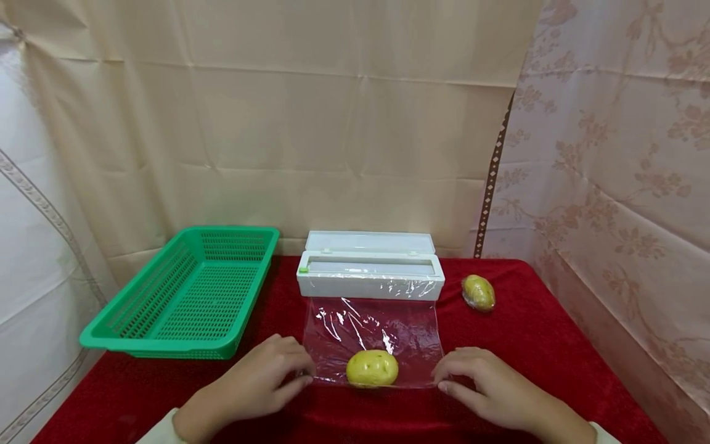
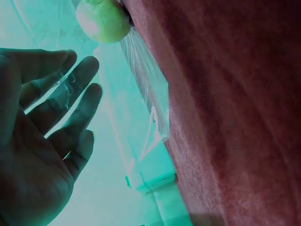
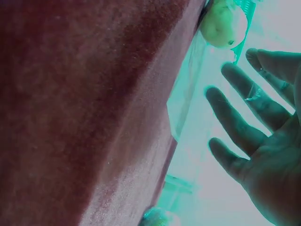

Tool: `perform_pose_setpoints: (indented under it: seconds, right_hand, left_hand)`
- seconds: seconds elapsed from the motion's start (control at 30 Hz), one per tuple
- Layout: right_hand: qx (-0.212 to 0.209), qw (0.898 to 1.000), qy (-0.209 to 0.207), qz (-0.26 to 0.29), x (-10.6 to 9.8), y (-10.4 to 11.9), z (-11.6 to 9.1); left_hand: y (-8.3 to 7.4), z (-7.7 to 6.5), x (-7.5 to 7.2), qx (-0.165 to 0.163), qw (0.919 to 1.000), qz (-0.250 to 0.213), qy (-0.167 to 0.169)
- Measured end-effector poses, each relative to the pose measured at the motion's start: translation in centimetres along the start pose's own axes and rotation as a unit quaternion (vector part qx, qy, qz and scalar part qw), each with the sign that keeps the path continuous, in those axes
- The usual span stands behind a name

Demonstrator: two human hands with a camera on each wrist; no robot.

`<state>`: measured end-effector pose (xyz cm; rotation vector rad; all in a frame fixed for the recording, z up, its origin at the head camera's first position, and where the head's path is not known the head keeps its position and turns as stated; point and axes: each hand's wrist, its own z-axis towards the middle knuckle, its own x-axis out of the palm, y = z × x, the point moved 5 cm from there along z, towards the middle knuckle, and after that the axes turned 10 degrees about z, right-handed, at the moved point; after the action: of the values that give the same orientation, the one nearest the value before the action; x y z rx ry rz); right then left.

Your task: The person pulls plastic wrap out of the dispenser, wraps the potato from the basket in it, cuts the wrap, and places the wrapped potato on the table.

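A sheet of clear plastic wrap (image 1: 366, 327) runs from a white wrap dispenser (image 1: 370, 285) towards the near side of the table. On its near end lies a yellow potato (image 1: 372, 368), also visible at the top of both wrist views. My left hand (image 1: 272, 373) pinches the near left corner of the wrap between thumb and index finger. The near right corner is pinched the same way by my right hand (image 1: 488, 385). In the left wrist view, a bit of film shows between the fingers (image 2: 77, 125), the other fingers being loosely spread.
A green plastic basket (image 1: 235, 336) stands at the left of the red-covered table (image 1: 543, 345). To the right of the dispenser lies a second potato (image 1: 478, 293) with shiny film around it. The dispenser's lid (image 1: 370, 242) is raised. Curtains (image 1: 355, 123) hang behind.
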<state>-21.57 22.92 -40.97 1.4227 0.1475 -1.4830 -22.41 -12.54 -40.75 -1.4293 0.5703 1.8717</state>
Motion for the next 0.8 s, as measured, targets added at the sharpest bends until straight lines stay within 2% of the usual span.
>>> perform_pose_setpoints:
  seconds: [0.13,0.23,0.33,0.57,0.8]
  right_hand:
    - [0.039,0.995,0.022,0.087,0.4,-0.7,0.3]
    - [0.06,0.986,0.023,0.154,0.7,-1.2,0.6]
    - [0.079,0.978,0.017,0.195,1.1,-1.6,0.8]
    - [0.125,0.974,-0.017,0.189,1.5,-2.7,1.4]
    - [0.162,0.971,-0.025,0.174,1.8,-3.9,2.3]
  left_hand:
    - [0.5,0.3,0.3,-0.042,0.9971,-0.057,0.03]
    - [0.9,0.5,0.8,-0.072,0.9904,-0.106,0.053]
    - [1.2,0.6,1.4,-0.094,0.9819,-0.151,0.066]
    - [2.0,1.2,2.5,-0.139,0.9649,-0.212,0.067]
    - [3.1,2.1,3.7,-0.183,0.9413,-0.266,0.098]
